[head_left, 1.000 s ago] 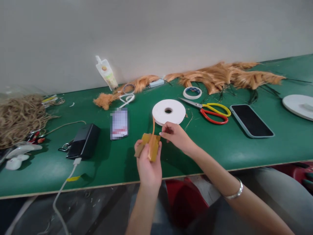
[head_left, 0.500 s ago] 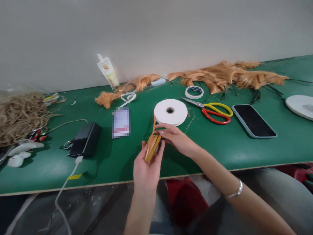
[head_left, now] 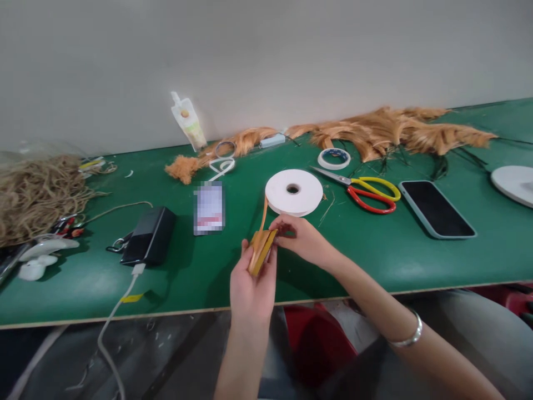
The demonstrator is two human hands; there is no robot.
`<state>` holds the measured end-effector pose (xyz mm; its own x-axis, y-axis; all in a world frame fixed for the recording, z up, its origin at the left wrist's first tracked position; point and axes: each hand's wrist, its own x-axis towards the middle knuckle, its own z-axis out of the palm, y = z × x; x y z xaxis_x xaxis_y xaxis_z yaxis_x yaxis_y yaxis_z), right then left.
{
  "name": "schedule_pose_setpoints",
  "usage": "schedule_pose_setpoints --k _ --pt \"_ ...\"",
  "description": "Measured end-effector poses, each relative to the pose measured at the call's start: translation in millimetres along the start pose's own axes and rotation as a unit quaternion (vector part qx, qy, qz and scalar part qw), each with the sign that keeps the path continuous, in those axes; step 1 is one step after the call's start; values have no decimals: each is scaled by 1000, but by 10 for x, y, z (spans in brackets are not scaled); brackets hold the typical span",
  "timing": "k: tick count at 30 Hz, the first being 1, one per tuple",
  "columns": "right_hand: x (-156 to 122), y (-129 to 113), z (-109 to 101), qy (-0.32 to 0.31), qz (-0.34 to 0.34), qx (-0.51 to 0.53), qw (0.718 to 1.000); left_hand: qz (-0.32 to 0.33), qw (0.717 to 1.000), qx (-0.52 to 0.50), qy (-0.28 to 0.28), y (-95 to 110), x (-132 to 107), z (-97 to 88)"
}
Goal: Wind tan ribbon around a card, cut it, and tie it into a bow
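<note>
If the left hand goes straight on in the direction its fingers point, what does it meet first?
Probably the white roll, which lies just beyond the left hand and the yellow bundle it holds. The hand's height is unclear, so it might pass above.

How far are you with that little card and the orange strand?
Done: some orange strand seems wound round the card. In hand: the left hand holds the card, the right hand pinches its top, and the strand runs up toward the white roll. To go: a long heap of orange hair lies by the wall, scissors untouched.
</note>
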<state>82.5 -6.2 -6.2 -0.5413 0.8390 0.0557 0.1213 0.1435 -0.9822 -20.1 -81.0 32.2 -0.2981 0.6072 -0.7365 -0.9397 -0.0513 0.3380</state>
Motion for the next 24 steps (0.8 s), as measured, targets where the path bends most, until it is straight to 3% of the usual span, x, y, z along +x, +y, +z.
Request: schedule_pose_setpoints --k 6,10,15,17,20,24 --pt "3 -27 62 25 33 37 998 102 994 18 -25 -48 60 -43" --pt "-4 -56 93 -7 51 117 992 131 990 37 -23 -76 102 -68" --pt "-13 -5 121 -19 31 117 992 145 988 42 -21 -85 120 -70" --pt "-19 20 128 -15 15 79 997 127 991 41 -21 -73 114 -63" --pt "-39 21 132 17 -49 -61 997 74 996 42 -19 -42 107 -58" --pt "-78 -12 157 28 -187 -270 944 40 998 38 -19 1 107 -62"
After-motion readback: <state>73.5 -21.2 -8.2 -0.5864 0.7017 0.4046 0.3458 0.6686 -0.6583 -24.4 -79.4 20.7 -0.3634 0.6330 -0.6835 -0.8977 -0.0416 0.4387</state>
